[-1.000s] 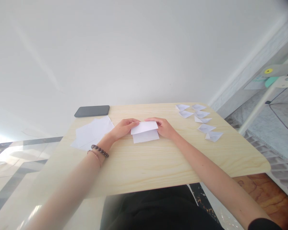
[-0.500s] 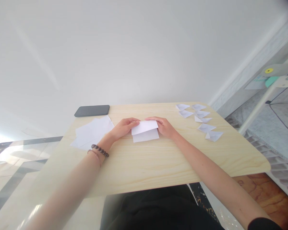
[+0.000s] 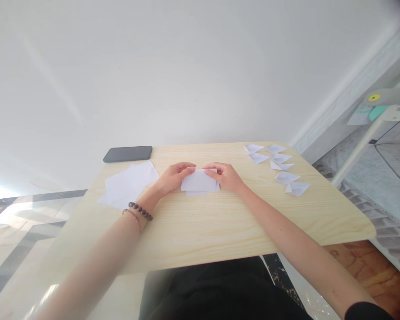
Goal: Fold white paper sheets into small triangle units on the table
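Note:
A folded sheet of white paper [image 3: 199, 181] is held near the middle of the table, its front layer hanging over a slightly offset back layer. My left hand [image 3: 175, 177] pinches its upper left corner between thumb and fingers. On the other side, my right hand [image 3: 227, 176] grips the upper right part, thumb in front and fingers along the top edge. Dark beads [image 3: 140, 210] circle my left wrist. Left of my left hand lie several loose white sheets [image 3: 128, 182], overlapping.
Several small folded paper shapes [image 3: 282, 158] stand in two rough columns at the table's right. A dark phone [image 3: 128, 154] lies at the back left corner. The wooden table [image 3: 200, 235] meets a pale wall [image 3: 193, 75]. A white metal frame [image 3: 360, 146] rises at the right.
The paper's front flap has come down over the back layer and now covers most of it. My right thumb has moved onto the front face. Both hands stay in nearly the same place.

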The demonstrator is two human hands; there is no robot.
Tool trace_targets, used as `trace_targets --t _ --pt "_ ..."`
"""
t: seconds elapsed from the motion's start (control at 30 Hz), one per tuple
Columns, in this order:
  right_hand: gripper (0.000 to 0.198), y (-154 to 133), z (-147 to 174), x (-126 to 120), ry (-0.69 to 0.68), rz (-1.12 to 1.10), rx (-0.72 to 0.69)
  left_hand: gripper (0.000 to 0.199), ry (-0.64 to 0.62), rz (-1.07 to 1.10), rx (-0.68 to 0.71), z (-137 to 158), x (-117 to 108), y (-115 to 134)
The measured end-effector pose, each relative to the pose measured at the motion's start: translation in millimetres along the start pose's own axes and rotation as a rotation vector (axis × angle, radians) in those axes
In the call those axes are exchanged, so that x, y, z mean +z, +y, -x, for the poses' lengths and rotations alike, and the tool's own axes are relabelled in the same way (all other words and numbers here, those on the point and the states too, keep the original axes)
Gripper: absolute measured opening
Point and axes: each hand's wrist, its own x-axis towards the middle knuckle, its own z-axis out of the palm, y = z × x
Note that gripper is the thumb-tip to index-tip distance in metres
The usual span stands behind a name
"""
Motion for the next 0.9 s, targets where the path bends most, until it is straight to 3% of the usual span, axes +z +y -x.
trace_targets --t 0.47,0.9 --pt "0.034 -0.5 1.6 -1.2 -0.056 -0.028 0.016 0.039 0.001 -0.101 0.047 2.7 2.8 2.3" --pt "0.038 -0.1 3.0 -1.0 -0.061 -0.033 0.040 0.045 0.040 -0.090 0.011 2.9 4.2 2.5"
